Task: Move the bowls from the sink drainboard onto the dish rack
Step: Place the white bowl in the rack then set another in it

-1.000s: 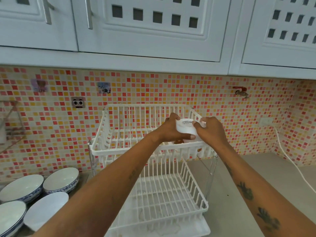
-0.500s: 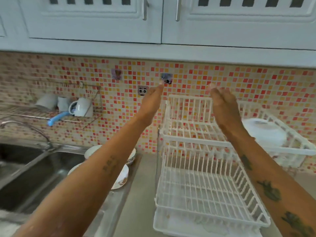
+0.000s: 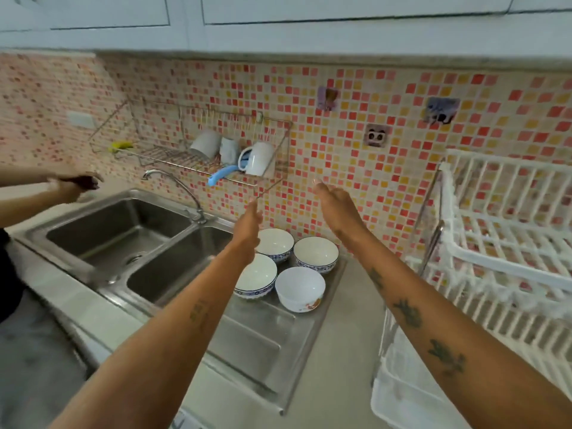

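Observation:
Several white bowls stand upright on the steel drainboard [image 3: 272, 332] right of the sink: a blue-rimmed bowl [image 3: 275, 243] at the back left, another blue-rimmed bowl [image 3: 315, 253] at the back right, a third blue-rimmed bowl [image 3: 260, 278] in front, and a plain white bowl [image 3: 299, 287] with a red flower. My left hand [image 3: 247, 226] hovers above the back left bowl, fingers straight, holding nothing. My right hand [image 3: 335, 205] is raised above the back right bowl, open and empty. The white two-tier dish rack [image 3: 495, 243] stands at the right edge.
A double steel sink [image 3: 123, 236] with a tap [image 3: 173, 184] lies to the left. A wire wall shelf [image 3: 201, 156] holds mugs and a blue handle. Another person's hand [image 3: 77, 184] reaches in at the far left. Grey counter [image 3: 340, 351] lies between drainboard and rack.
A second ago both hands set a white bowl on the rack's upper tier. They let go, and hands and view have swung left to above the bowls on the drainboard.

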